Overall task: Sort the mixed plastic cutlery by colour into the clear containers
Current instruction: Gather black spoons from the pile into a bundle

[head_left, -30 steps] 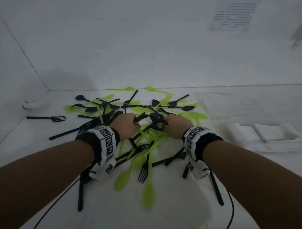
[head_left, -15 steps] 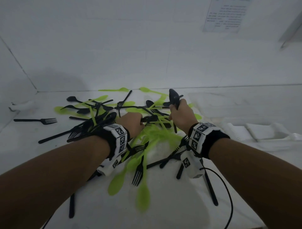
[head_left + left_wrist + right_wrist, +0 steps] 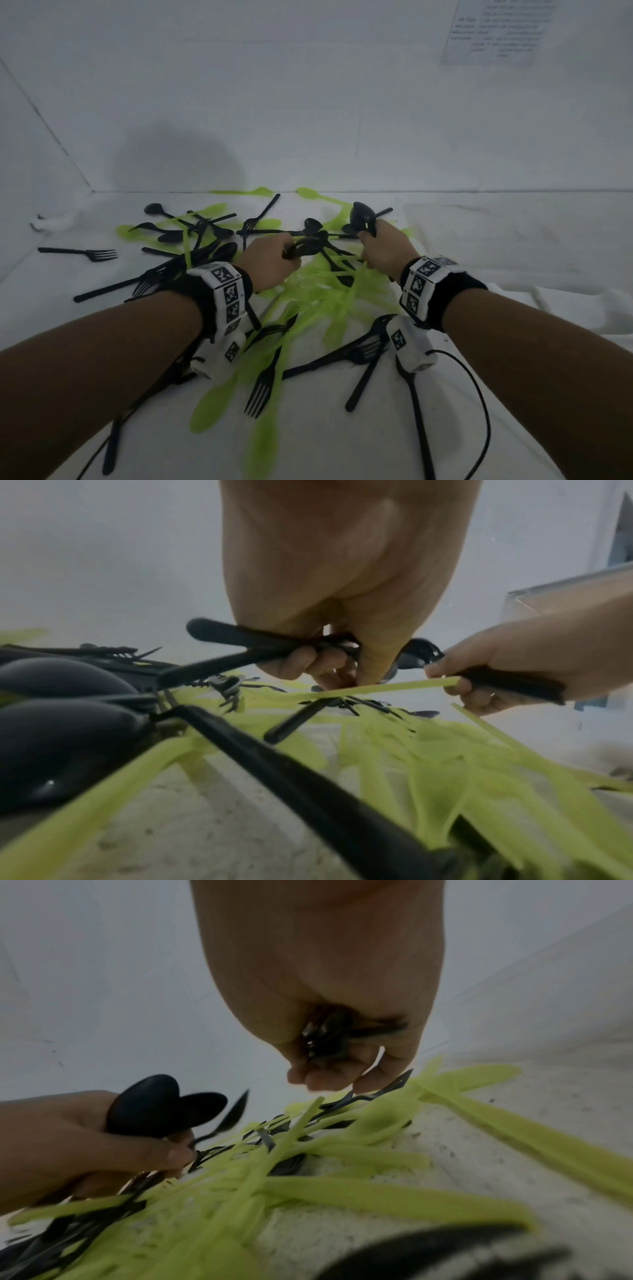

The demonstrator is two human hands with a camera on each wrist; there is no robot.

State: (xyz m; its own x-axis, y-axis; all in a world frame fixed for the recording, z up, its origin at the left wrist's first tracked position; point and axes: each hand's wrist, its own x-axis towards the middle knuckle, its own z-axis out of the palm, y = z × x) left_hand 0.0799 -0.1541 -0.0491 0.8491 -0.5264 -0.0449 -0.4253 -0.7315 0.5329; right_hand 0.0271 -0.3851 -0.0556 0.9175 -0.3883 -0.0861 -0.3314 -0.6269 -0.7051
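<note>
Cutlery (image 3: 301, 308), black and green mixed, lies heaped on the white table (image 3: 513, 240). Your left hand (image 3: 270, 260) curls around black spoons (image 3: 305, 247); your right hand (image 3: 387, 250) grips a black spoon bundle (image 3: 362, 216) above the heap.

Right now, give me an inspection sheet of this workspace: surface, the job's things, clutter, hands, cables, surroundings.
Surface: white cloth-covered table, creased at the right.
Job's things: black cutlery and green cutlery tangled in one mixed pile; one black fork lies apart at the left. Clear containers: nothing seen for certain.
Clutter: small white object at far left, unidentifiable.
Hands: left hand grips black spoons; right hand grips black cutlery with one spoon bowl upright.
Cables: black cable loops from the right wrist camera across the cloth.
Surroundings: white walls, printed sheet top right, text illegible.
</note>
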